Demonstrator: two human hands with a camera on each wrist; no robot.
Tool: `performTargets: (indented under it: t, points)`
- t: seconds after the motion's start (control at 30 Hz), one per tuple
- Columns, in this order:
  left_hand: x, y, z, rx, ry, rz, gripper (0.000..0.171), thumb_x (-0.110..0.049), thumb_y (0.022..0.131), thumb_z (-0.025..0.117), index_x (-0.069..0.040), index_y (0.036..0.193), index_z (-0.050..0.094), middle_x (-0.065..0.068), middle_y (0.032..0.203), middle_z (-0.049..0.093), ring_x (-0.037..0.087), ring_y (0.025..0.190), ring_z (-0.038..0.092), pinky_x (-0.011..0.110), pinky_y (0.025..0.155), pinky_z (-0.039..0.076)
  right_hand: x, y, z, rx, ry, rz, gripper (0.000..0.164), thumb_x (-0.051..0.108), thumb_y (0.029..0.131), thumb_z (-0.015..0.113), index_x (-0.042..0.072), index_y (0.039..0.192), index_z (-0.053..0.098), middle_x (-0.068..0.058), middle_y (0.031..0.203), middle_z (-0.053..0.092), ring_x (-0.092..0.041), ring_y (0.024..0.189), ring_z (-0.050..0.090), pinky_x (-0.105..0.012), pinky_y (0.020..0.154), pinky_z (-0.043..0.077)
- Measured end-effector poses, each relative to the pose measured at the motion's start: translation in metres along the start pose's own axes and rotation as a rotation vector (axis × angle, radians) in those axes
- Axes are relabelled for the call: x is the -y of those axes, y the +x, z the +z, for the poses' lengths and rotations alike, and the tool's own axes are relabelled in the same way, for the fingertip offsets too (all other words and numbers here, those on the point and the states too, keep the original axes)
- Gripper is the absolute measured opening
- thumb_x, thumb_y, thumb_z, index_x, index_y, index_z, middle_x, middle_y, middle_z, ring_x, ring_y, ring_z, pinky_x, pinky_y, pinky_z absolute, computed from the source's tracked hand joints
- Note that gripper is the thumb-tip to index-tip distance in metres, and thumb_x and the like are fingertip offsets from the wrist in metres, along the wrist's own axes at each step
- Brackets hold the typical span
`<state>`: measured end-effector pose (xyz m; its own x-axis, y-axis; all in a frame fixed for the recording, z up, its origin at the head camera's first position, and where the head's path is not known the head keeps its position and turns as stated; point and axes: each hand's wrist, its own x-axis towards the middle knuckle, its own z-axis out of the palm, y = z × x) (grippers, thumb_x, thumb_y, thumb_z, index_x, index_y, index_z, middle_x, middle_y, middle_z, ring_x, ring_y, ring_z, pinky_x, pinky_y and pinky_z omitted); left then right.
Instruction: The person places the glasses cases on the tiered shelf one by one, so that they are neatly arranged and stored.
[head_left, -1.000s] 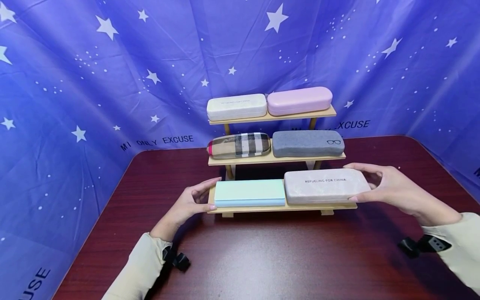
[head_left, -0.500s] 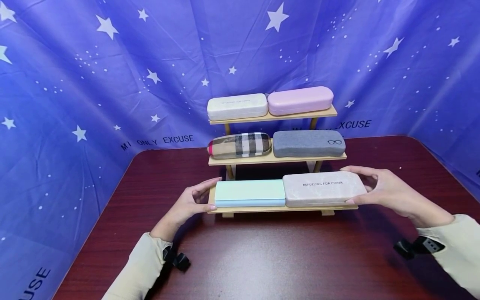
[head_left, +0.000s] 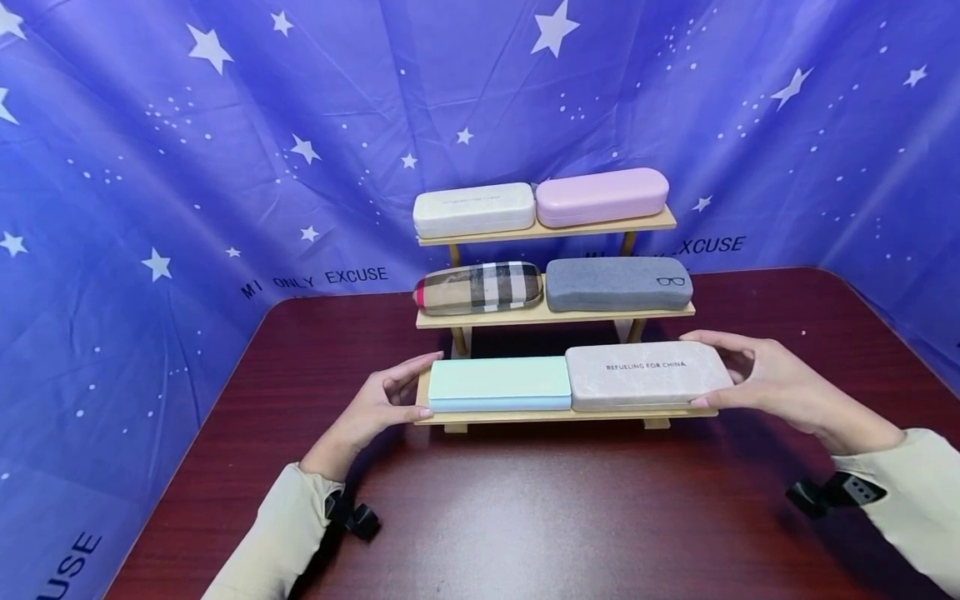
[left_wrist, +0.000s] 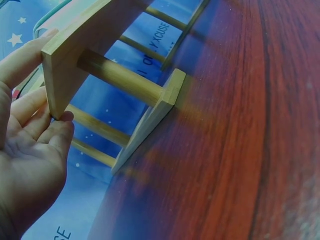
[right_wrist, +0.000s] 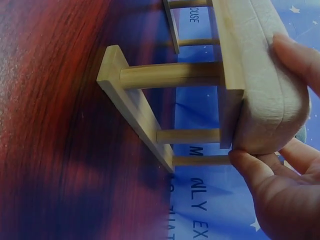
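On the lowest board of a three-tier wooden stand (head_left: 495, 419), a pale marbled glasses case (head_left: 645, 387) printed "REFUELING FOR CHINA" lies beside a mint-green glasses case (head_left: 498, 385); their ends appear to touch. My right hand (head_left: 780, 383) grips the marbled case by its right end, thumb in front and fingers behind. In the right wrist view, this glasses case (right_wrist: 267, 85) rests on the board and sticks out slightly past its end. At the other end, my left hand (head_left: 378, 404) holds the board's left edge. The left wrist view has the fingers round the board's corner (left_wrist: 62, 85).
The middle tier bears a plaid glasses case (head_left: 480, 288) and a grey one (head_left: 618, 284). On top lie a white glasses case (head_left: 474, 210) and a pink one (head_left: 602, 198). A dark red table (head_left: 480, 517) carries the stand, before a blue star-patterned curtain (head_left: 375, 83).
The right hand has slid the marbled case left and slightly toward me, against the mint-green case. The left hand stays at the board's edge. The head view has tilted slightly.
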<state>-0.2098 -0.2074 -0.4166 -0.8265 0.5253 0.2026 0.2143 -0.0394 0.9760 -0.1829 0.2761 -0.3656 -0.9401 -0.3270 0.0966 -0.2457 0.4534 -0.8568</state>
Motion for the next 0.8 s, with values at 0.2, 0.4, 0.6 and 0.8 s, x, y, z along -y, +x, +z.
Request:
performTargets:
  t: [0.2, 0.4, 0.6, 0.8]
  points:
    - [0.001, 0.0, -0.001, 0.004, 0.0, 0.011, 0.069, 0.005, 0.076, 0.072, 0.006, 0.138, 0.041, 0.023, 0.145, 0.037, 0.015, 0.13, 0.041, 0.022, 0.109, 0.028, 0.002, -0.003, 0.001, 0.008, -0.021, 0.012, 0.072, 0.003, 0.072, 0.079, 0.004, 0.135, 0.046, 0.008, 0.106, 0.063, 0.0, 0.093, 0.059, -0.015, 0.072, 0.048]
    - [0.001, 0.001, -0.001, 0.009, 0.005, -0.008, 0.069, 0.006, 0.077, 0.071, 0.005, 0.139, 0.041, 0.021, 0.145, 0.038, 0.015, 0.129, 0.042, 0.022, 0.106, 0.034, 0.002, -0.008, 0.004, 0.007, -0.014, 0.012, 0.075, 0.004, 0.075, 0.077, 0.013, 0.141, 0.041, 0.008, 0.113, 0.06, -0.002, 0.096, 0.057, -0.016, 0.074, 0.048]
    - [0.0, 0.0, -0.005, 0.003, 0.029, -0.006, 0.068, 0.002, 0.078, 0.071, 0.003, 0.139, 0.042, 0.011, 0.143, 0.045, 0.016, 0.129, 0.042, 0.022, 0.106, 0.034, -0.001, -0.01, 0.006, 0.021, 0.02, -0.033, 0.076, -0.001, 0.077, 0.074, 0.011, 0.143, 0.039, 0.006, 0.117, 0.058, -0.003, 0.099, 0.056, -0.017, 0.076, 0.049]
    - [-0.006, -0.003, -0.013, -0.076, 0.159, -0.002, 0.053, 0.002, 0.088, 0.06, -0.002, 0.139, 0.045, 0.018, 0.143, 0.042, 0.018, 0.133, 0.038, 0.031, 0.107, 0.035, -0.006, -0.014, -0.011, 0.023, -0.027, -0.058, 0.07, -0.003, 0.079, 0.071, 0.007, 0.141, 0.04, 0.014, 0.127, 0.053, 0.007, 0.112, 0.049, -0.008, 0.083, 0.043]
